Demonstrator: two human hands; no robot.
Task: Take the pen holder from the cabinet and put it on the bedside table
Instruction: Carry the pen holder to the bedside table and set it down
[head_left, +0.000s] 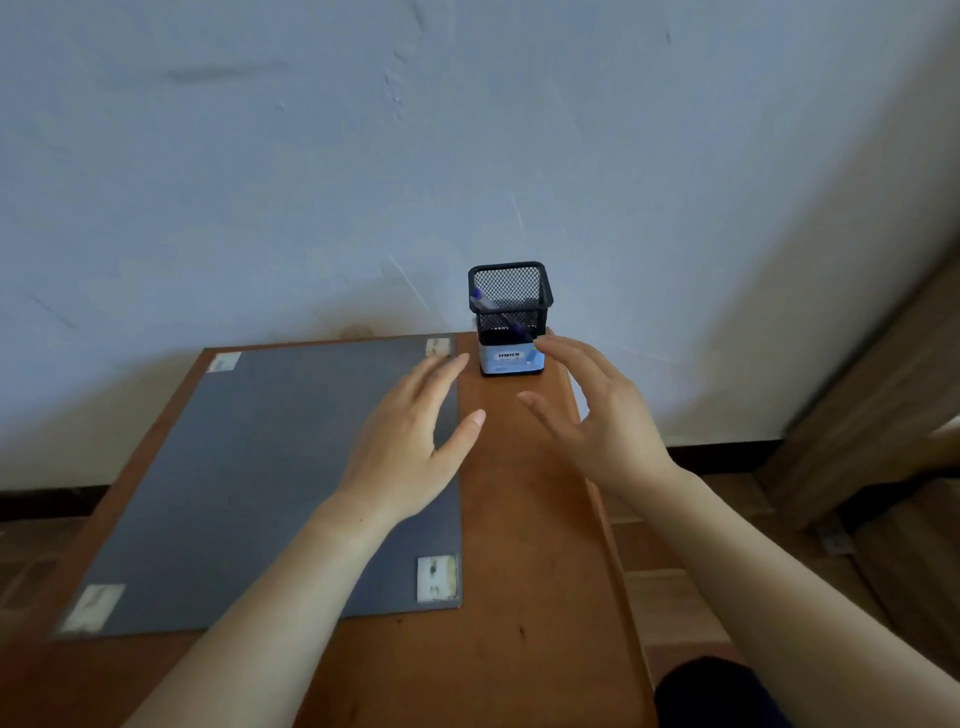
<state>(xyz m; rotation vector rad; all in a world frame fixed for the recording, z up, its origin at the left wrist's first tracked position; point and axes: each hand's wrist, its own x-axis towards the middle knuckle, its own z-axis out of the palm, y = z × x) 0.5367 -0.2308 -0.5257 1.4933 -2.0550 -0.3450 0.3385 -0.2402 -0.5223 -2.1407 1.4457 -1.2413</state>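
A square black mesh pen holder (510, 312) with a white label band at its base stands upright at the far right corner of a brown wooden table top (524, 545), near the wall. A blue pen shows inside it. My left hand (410, 441) hovers in front of it on the left, fingers spread, holding nothing. On the right, my right hand (592, 415) is also spread, its fingertips close to the holder's base; I cannot tell if they touch it.
A dark grey board (270, 467) with taped corners covers the left part of the table top. A pale wall rises right behind the table. Wooden furniture (883, 389) stands at the right, with wooden floor below.
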